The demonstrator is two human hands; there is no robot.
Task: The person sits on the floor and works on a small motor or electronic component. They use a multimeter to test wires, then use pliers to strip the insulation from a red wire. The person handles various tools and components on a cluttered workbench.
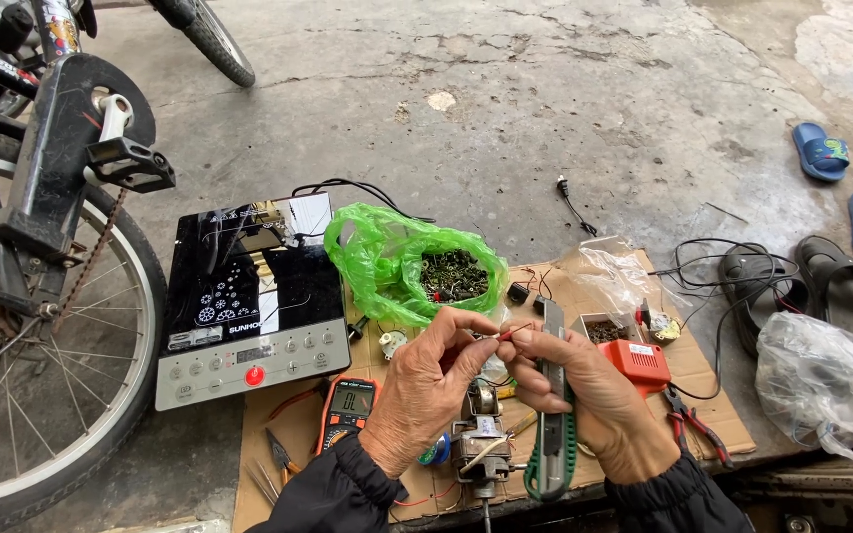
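Note:
My left hand (426,380) and my right hand (594,395) meet over a sheet of cardboard (713,405) on the concrete floor. Both pinch a thin red wire (513,333) between their fingertips. My right hand also grips a green-handled utility knife (552,434), blade pointing up. Below the hands stands a small electric motor (481,439) with loose wires.
An induction cooktop (249,306) lies at the left beside a bicycle wheel (41,375). An orange multimeter (348,405), a green plastic bag of small parts (397,262), red pliers (693,424), an orange box (637,361), clear bags (826,385) and sandals (841,281) surround the cardboard.

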